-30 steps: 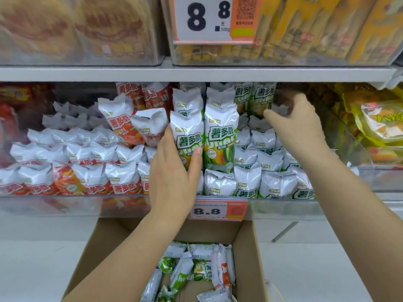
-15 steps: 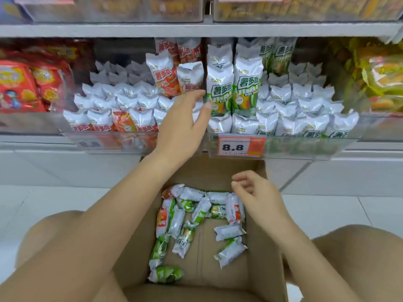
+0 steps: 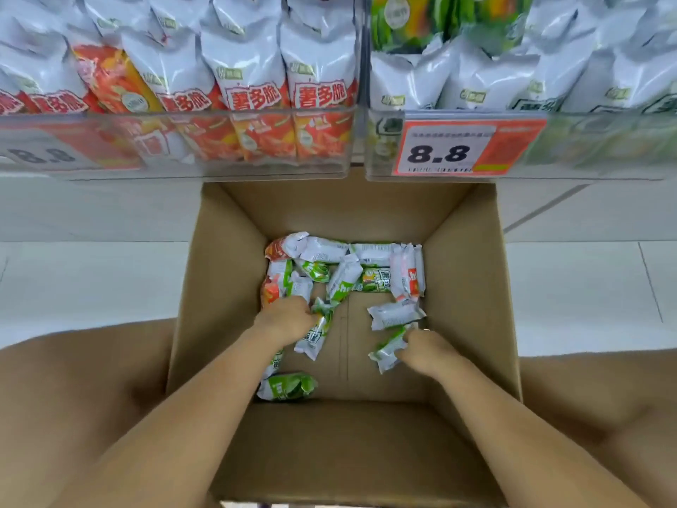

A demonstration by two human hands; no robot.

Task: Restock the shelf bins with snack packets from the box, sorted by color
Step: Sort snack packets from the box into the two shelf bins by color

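Observation:
An open cardboard box stands on the floor below the shelf, with several green and red snack packets on its bottom. My left hand is down inside at the left and grips a green packet. My right hand is at the right and grips another green packet. A red packet lies at the far right of the pile. Above, the left clear bin holds red packets and the right clear bin holds green ones.
An orange price tag reading 8.8 hangs on the right bin's front. A loose green packet lies at the box's near left. My knees flank the box on a white tiled floor.
Both hands have dropped from the shelf into the box. The left left the green packets in the bin, and each hand now holds a green packet. The view tilted down.

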